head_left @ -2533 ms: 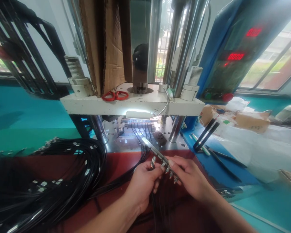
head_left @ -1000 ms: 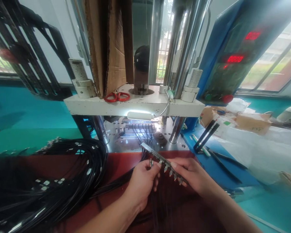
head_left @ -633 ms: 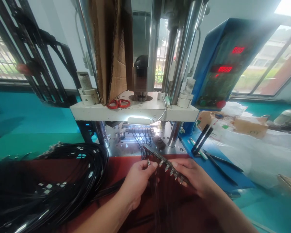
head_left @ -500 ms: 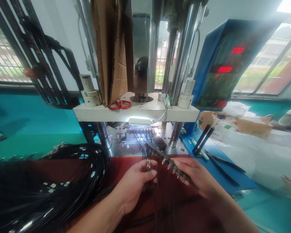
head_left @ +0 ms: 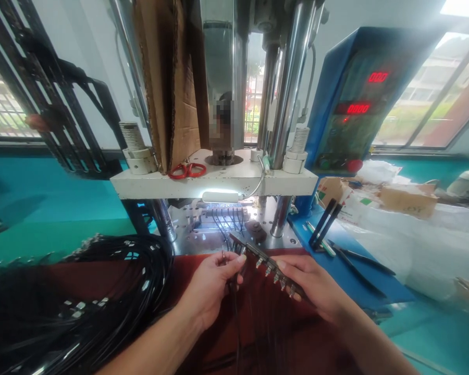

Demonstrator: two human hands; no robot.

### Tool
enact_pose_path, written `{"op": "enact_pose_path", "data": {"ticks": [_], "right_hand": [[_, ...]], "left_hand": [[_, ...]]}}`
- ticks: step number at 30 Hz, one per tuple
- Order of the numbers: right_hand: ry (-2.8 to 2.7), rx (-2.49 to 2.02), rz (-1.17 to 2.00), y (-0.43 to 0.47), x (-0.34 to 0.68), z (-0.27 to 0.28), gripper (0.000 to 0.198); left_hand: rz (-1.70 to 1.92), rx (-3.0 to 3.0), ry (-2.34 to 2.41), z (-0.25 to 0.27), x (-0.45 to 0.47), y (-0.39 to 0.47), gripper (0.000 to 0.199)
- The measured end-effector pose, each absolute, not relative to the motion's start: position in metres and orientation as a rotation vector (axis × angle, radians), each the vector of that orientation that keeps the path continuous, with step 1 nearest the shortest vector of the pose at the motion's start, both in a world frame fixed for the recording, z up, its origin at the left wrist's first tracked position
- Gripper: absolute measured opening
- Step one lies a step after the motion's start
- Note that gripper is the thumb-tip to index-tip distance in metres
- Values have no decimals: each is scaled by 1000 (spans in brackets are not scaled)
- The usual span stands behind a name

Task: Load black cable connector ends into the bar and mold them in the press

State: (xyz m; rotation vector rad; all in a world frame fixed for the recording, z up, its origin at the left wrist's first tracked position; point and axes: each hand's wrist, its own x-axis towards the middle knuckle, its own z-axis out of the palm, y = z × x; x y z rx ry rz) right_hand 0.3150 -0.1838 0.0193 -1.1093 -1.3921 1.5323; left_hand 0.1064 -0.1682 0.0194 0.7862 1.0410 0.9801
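Observation:
My right hand (head_left: 308, 276) grips the near end of a dark metal bar (head_left: 251, 250), which slants up and left toward the press. Several small silvery connectors (head_left: 268, 271) stick out along its lower edge. My left hand (head_left: 213, 278) is closed, thumb against fingers, at the far part of the bar. A small metal cable connector (head_left: 243, 252) shows at the left thumb tip. A black cable (head_left: 237, 323) hangs below that hand. Whether the connector touches the bar I cannot tell.
A press with a white plate (head_left: 219, 185) stands ahead, cables in its lit lower mould (head_left: 222, 219). Red-handled scissors (head_left: 187, 170) lie on the plate. Coiled black cables (head_left: 148, 276) fill the left. Tweezers (head_left: 359, 271) lie on a blue surface (head_left: 391, 291) at right, beside a blue control box (head_left: 347, 104).
My left hand has turned and moved to the bar, bringing the connector close to its far part. My right hand keeps the bar in nearly the same place. The view has shifted slightly.

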Motion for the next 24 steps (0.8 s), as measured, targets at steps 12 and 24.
{"op": "enact_pose_path", "data": {"ticks": [12, 24], "right_hand": [[-1435, -1175, 1507, -183, 311, 22, 49], [-1519, -1189, 1490, -185, 309, 25, 44]], "left_hand": [[894, 782, 922, 8, 109, -172, 17], [865, 766, 922, 8, 108, -170, 14]]}}
